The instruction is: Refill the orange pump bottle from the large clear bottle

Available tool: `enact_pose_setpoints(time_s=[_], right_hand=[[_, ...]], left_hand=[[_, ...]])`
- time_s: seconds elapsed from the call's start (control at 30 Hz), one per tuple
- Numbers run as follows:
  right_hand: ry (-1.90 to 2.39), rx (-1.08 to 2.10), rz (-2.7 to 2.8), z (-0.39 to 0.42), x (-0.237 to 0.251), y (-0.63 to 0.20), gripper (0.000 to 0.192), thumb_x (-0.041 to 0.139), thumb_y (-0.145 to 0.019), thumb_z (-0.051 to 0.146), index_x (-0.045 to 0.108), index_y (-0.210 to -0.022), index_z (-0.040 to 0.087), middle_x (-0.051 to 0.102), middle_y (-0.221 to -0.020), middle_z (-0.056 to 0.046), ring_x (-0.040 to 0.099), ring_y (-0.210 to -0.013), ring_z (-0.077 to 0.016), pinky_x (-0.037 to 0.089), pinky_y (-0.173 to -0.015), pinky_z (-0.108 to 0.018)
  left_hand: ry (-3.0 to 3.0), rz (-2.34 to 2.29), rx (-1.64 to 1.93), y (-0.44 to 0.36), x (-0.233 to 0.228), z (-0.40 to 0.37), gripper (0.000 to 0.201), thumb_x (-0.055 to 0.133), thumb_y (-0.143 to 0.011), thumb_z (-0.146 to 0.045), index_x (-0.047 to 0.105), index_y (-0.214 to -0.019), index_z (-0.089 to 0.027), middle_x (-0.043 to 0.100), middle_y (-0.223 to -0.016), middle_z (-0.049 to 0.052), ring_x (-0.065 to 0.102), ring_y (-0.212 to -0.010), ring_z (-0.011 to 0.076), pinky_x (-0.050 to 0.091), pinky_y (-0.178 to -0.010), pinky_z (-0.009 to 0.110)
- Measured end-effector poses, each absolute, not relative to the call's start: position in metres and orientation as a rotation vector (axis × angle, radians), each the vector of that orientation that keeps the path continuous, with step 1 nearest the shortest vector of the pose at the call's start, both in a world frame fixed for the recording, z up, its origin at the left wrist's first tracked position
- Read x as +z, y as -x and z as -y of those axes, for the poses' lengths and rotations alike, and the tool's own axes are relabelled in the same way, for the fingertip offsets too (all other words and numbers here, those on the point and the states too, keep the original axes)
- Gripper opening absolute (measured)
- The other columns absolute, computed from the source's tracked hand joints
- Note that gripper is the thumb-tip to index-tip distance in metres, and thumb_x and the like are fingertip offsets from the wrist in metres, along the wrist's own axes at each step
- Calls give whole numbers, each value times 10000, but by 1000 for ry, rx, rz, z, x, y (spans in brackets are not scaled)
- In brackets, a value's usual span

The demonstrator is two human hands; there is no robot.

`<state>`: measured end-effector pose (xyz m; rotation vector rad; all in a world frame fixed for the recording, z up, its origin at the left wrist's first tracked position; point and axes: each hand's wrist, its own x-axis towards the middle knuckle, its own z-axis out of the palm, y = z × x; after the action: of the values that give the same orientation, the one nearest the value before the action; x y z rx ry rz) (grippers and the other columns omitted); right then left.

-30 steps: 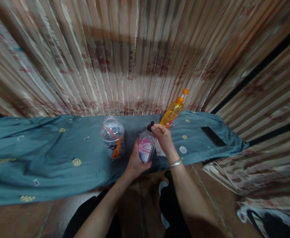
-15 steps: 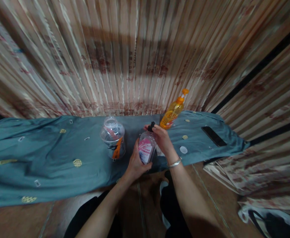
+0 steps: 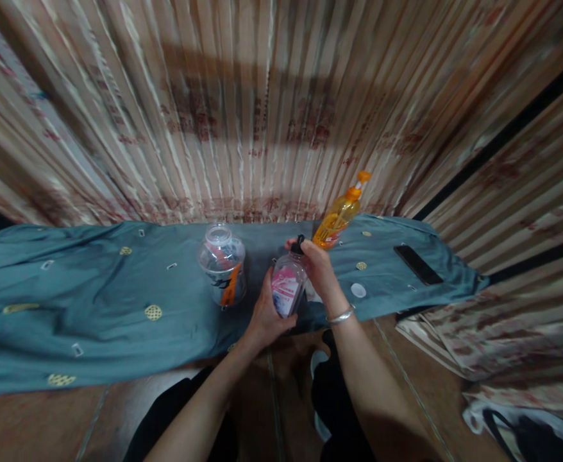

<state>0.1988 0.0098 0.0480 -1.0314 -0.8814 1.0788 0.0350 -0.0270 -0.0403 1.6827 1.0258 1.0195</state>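
Note:
A small clear bottle (image 3: 286,285) with a pink label and a black pump top stands at the near edge of a teal cloth (image 3: 99,301). My left hand (image 3: 265,314) wraps around the bottle's lower body. My right hand (image 3: 316,266), a silver bangle at its wrist, grips the black pump at the bottle's neck. A clear round open-mouthed jar (image 3: 221,263) with an orange tag stands just left of the bottle. An orange pump bottle (image 3: 340,212) stands behind my right hand near the wall.
A dark phone (image 3: 419,264) lies on the cloth at the right. A small white disc (image 3: 358,290) lies right of my right wrist. Striped curtains hang behind and at the right. A dark bag (image 3: 526,436) sits on the floor at lower right.
My right hand has shifted a little on the black pump, which now shows above my fingers. The bottle stays in my left hand; the view has drifted slightly.

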Motion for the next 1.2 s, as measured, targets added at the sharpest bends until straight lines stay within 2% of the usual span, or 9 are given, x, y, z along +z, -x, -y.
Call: enact_pose_setpoints(time_s=[0.2,0.43,0.57,0.67,0.77,0.87,1.07,1.2], right_hand=[[1076,1048,869,-10,48,-200,512,1030,-514,548,782,-853,253,849,-978,-16,760,-944,-216,614,-935,-368],[1024,1112,912,-10,46,-207,502,923,-655,631,831,-967,249,847,-957,-37,774,-977,-269,619,-881,-379],[1055,1045,915,-11,44,-207,476,995,-595,554,802,-916,260,853,-1009,-17,765,-986,-238,615,-929,-370],[1068,1029,907,-11,44,-206,445,995,-583,537,786,-858,257,847,-967,-11,749,-911,-215,609,-876,-350],[1042,1075,938,-11,45,-209,453,938,-650,585,816,-931,251,843,-973,-24,744,-913,-224,593,-832,-338],[1041,1070,965,-11,46,-210,492,915,-683,630,816,-986,254,841,-997,-29,750,-962,-242,592,-865,-352],[1097,947,918,-12,47,-203,503,1031,-505,540,735,-799,258,830,-958,-12,735,-933,-209,595,-927,-360],[1044,1036,949,-11,48,-206,440,966,-608,570,802,-871,257,850,-1012,-31,749,-960,-233,606,-901,-362]], left_hand=[[-1683,-1019,1000,-34,-40,27,1264,887,-642,-279,208,-1701,-157,476,-1691,261,548,-1529,421,452,-1258,586],[-1688,-1014,1020,-33,-44,27,1253,890,-646,-256,225,-1705,-184,478,-1694,235,519,-1556,414,429,-1277,584],[-1688,-1029,1024,-33,-45,27,1257,897,-647,-265,223,-1706,-191,475,-1697,236,521,-1554,416,427,-1277,591],[-1693,-1035,1023,-33,-44,27,1259,896,-636,-250,230,-1701,-187,470,-1702,239,528,-1548,415,426,-1277,589],[-1697,-1033,1011,-33,-42,27,1248,889,-644,-263,229,-1699,-172,457,-1711,252,528,-1549,416,420,-1282,589],[-1694,-1039,1002,-33,-42,27,1247,885,-646,-280,226,-1698,-156,432,-1723,269,505,-1566,430,406,-1289,600],[-1690,-1030,1002,-33,-40,27,1256,886,-635,-268,228,-1700,-172,445,-1721,244,490,-1579,423,407,-1295,582],[-1692,-1022,1001,-34,-39,28,1246,885,-639,-261,237,-1700,-175,455,-1714,238,484,-1582,421,403,-1298,582]])
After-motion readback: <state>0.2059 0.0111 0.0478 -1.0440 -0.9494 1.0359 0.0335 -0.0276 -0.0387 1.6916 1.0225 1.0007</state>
